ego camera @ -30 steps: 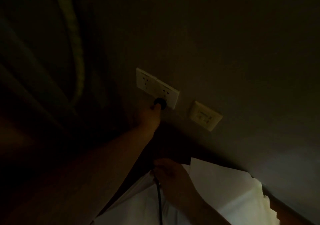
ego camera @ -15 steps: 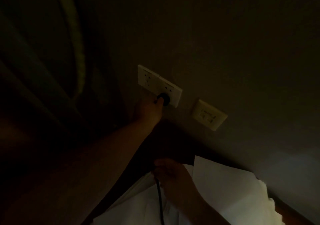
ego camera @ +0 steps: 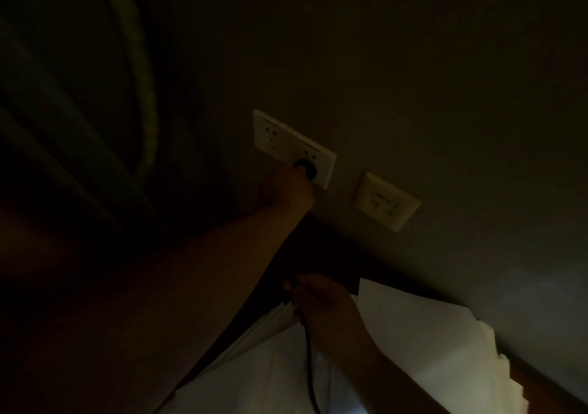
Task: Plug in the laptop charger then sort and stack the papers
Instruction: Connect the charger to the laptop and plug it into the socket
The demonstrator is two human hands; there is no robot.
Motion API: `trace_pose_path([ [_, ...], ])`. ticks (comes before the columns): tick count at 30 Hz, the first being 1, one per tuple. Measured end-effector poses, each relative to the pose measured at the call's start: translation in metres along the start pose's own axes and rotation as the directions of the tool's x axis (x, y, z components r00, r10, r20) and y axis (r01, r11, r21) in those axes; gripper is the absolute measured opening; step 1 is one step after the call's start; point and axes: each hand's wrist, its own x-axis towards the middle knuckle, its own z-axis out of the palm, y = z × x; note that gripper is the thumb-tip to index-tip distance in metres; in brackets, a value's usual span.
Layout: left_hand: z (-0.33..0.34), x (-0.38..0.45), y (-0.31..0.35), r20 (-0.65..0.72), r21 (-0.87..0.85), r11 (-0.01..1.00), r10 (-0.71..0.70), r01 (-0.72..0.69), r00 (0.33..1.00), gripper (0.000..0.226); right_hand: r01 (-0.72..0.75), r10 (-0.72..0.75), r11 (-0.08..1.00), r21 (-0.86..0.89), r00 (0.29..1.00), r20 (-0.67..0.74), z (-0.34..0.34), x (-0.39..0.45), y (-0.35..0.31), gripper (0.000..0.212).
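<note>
The scene is very dark. A white double wall socket sits on the wall at centre. A black charger plug is pressed against the right half of it, and my left hand grips that plug from below. My right hand is lower down, closed around the black charger cable, which runs down out of the frame. White papers lie loosely spread beneath and to the right of my right hand.
A second, smaller wall plate is mounted to the right of the socket. A dark curtain hangs at the left. A wooden table edge shows at the lower right, against the wall.
My left hand has stayed on the plug at the right socket, pushing slightly closer. My right hand keeps its hold on the cable; the view shifted a little.
</note>
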Motion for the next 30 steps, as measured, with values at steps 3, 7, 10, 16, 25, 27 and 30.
trace_pose_path([
  [3, 0.001, -0.002, 0.003, -0.001, 0.036, 0.999, 0.006, -0.006, 1.000, 0.037, 0.029, -0.030, 1.000, -0.012, 0.999, -0.025, -0.004, 0.004, 0.001, 0.047],
  [7, 0.001, -0.004, 0.003, 0.025, 0.003, 1.000, 0.019, -0.019, 1.000, 0.038, 0.043, -0.043, 0.999, 0.020, 0.999, -0.023, -0.005, 0.006, 0.005, 0.052],
  [10, -0.002, -0.004, 0.002, 0.039, 0.008, 0.999, 0.044, -0.044, 0.998, 0.038, 0.009, -0.010, 0.999, 0.041, 1.000, 0.023, -0.007, 0.002, 0.007, 0.046],
  [16, -0.015, -0.008, -0.005, 0.114, -0.084, 0.996, 0.033, -0.023, 0.993, 0.041, 0.025, -0.023, 0.977, -0.211, 1.000, 0.011, -0.024, -0.023, -0.001, 0.019],
  [25, 0.026, -0.109, -0.083, 0.135, -0.555, 0.813, -0.122, 0.177, 0.983, 0.049, -0.039, 0.046, 0.764, -0.644, 0.999, -0.006, -0.058, -0.080, 0.035, 0.038],
  [27, 0.037, -0.146, -0.103, 0.183, -0.602, 0.770, -0.123, 0.210, 0.975, 0.033, -0.041, 0.016, 0.788, -0.614, 0.999, -0.046, -0.063, -0.100, 0.042, 0.032],
  [30, 0.045, -0.194, -0.125, 0.218, -0.552, 0.814, -0.066, 0.179, 0.974, 0.014, -0.002, -0.076, 0.744, -0.668, 0.993, -0.087, -0.076, -0.127, 0.058, 0.030],
])
